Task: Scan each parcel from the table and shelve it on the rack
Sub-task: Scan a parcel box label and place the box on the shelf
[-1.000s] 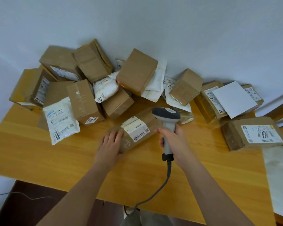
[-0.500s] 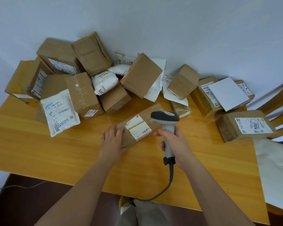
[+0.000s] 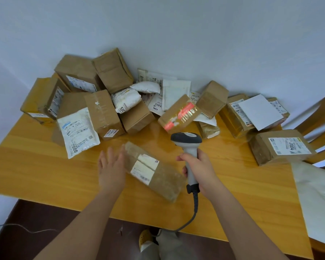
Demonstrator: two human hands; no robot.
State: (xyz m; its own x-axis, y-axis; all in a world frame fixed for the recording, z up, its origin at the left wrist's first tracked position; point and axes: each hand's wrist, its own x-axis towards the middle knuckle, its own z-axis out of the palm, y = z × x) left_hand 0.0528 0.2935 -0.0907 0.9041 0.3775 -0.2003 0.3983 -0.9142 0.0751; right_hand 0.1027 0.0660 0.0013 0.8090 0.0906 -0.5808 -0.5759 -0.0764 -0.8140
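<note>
The left hand (image 3: 112,167) is resting straight fingers against the brown parcel (image 3: 156,170) while the right hand (image 3: 199,170) is gripping the scanner (image 3: 188,147).

Plain pale wall (image 3: 195,34) behind, lit evenly and softly, meeting a second wall at a corner on the left. Glossy honey-coloured wooden table (image 3: 36,166) pushed up against it. Dark brown floor (image 3: 36,241) below, crossed by a thin cable (image 3: 26,229). Slatted wooden chair back (image 3: 321,119) at far right.
</note>
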